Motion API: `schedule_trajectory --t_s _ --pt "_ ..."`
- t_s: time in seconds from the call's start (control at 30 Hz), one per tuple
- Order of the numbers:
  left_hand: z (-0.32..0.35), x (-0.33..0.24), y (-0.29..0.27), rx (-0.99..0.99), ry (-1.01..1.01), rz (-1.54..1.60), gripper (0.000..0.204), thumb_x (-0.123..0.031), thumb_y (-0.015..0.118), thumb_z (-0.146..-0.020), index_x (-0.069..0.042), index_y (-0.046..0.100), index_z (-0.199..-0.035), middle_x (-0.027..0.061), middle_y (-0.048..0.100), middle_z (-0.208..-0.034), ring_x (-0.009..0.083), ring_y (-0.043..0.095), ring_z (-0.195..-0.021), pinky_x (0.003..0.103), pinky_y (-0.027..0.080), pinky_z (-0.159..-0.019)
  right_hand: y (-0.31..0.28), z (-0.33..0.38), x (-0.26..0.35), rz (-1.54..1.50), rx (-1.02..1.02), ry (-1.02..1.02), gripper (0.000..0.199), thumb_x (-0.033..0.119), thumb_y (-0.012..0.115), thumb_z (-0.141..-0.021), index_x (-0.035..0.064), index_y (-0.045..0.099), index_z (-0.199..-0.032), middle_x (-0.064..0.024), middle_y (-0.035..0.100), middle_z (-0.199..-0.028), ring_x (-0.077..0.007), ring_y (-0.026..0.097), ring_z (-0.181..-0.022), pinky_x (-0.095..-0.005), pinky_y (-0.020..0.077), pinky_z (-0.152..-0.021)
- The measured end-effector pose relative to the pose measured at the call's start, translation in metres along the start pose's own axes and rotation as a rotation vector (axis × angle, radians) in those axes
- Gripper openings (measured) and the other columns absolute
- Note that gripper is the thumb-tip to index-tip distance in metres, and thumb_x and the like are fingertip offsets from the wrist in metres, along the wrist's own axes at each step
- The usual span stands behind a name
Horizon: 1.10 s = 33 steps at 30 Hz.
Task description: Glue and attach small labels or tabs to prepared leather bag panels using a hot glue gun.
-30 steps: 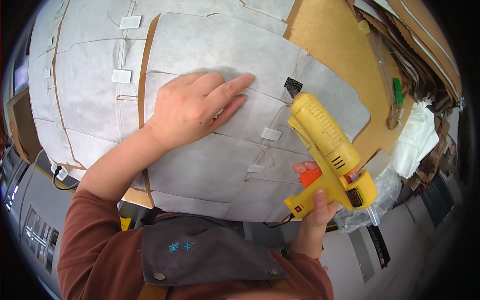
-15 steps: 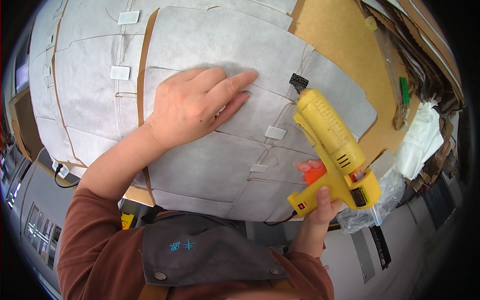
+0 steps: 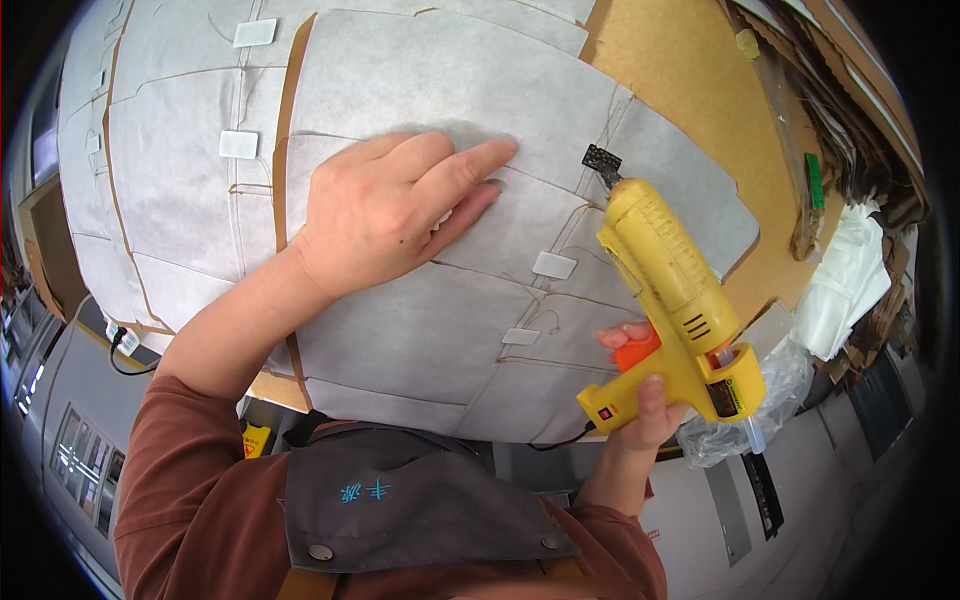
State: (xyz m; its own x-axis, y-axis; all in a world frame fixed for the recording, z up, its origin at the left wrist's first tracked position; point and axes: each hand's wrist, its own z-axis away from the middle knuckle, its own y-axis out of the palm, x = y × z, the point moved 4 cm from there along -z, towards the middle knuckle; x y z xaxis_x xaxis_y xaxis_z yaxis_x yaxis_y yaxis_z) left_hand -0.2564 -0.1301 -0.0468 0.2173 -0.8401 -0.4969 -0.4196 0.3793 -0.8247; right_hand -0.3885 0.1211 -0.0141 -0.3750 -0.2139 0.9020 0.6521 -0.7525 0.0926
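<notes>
My right hand [image 3: 645,415] grips a yellow hot glue gun [image 3: 675,275], its fingers at the orange trigger [image 3: 637,350]. A clear glue stick [image 3: 755,434] pokes out of the back end. The gun's nozzle points at a small black textured tab [image 3: 601,158] by thin cords on a pale grey-white sheet [image 3: 420,70]; I cannot tell whether they touch. Palm down on the sheets lies my left hand [image 3: 385,205], index finger and thumb stretched forward, the other fingers curled under. A bit of something white peeks out beneath it, mostly hidden.
Small white square tabs [image 3: 554,265] sit along the cords on several sheets. Brown cardboard [image 3: 665,60] lies under them. At the right are stacked cardboard pieces [image 3: 850,90], a white cloth-like bundle [image 3: 840,285] and clear plastic wrap [image 3: 710,440]. A power cord [image 3: 560,443] trails from the gun.
The glue gun and my right hand have shifted slightly to the right, and the black tab by the nozzle sits a touch farther right. My left hand stays in place.
</notes>
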Motion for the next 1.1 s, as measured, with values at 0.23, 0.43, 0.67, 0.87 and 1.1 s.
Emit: schedule_trajectory --t_s 0.23,0.43,0.67,0.87,1.1 --pt "0.0 0.0 0.001 0.002 0.004 -0.005 0.04 -0.014 0.076 -0.075 -0.013 0.067 -0.115 -0.0004 0.044 -0.062 0.0147 0.046 -0.051 0.029 0.037 -0.045 0.005 -0.002 -0.002 -0.109 0.055 -0.038 0.056 0.01 0.063 -0.088 -0.0057 0.037 -0.134 -0.0226 0.059 -0.115 -0.0309 0.061 -0.1 -0.0507 0.0502 -0.09" --pt "-0.001 -0.001 0.0 -0.004 0.012 -0.014 0.04 -0.014 0.076 -0.076 -0.013 0.067 -0.114 -0.0007 0.044 -0.062 0.014 0.045 -0.051 0.028 0.037 -0.045 0.001 -0.002 -0.003 -0.114 0.029 -0.022 0.055 0.013 0.064 -0.088 -0.0055 0.038 -0.134 -0.0226 0.06 -0.113 -0.0307 0.061 -0.1 -0.0492 0.0508 -0.089" --pt "-0.001 -0.002 0.001 0.012 0.012 -0.023 0.039 -0.014 0.077 -0.076 -0.013 0.068 -0.114 -0.001 0.043 -0.061 0.0135 0.044 -0.05 0.028 0.036 -0.045 0.006 -0.007 -0.003 -0.093 0.025 -0.023 0.056 0.015 0.064 -0.087 -0.0052 0.039 -0.133 -0.0226 0.061 -0.112 -0.0307 0.062 -0.097 -0.0492 0.0511 -0.088" --pt "0.0 -0.001 0.002 0.008 0.009 -0.012 0.039 -0.014 0.077 -0.076 -0.013 0.068 -0.114 -0.001 0.043 -0.061 0.0133 0.043 -0.05 0.028 0.036 -0.045 0.012 -0.011 -0.002 0.059 -0.041 -0.069 0.056 0.03 0.059 -0.089 -0.0108 0.044 -0.124 -0.0199 0.061 -0.104 -0.0294 0.062 -0.088 -0.0426 0.0542 -0.077" --pt "0.0 -0.002 0.0 0.01 0.007 -0.016 0.039 -0.013 0.077 -0.075 -0.013 0.068 -0.113 -0.0006 0.044 -0.061 0.0144 0.044 -0.05 0.029 0.036 -0.046 0.004 -0.006 -0.004 -0.073 0.004 -0.042 0.051 0.018 0.064 -0.088 -0.0072 0.044 -0.128 -0.0211 0.062 -0.109 -0.0307 0.063 -0.096 -0.049 0.0518 -0.087"
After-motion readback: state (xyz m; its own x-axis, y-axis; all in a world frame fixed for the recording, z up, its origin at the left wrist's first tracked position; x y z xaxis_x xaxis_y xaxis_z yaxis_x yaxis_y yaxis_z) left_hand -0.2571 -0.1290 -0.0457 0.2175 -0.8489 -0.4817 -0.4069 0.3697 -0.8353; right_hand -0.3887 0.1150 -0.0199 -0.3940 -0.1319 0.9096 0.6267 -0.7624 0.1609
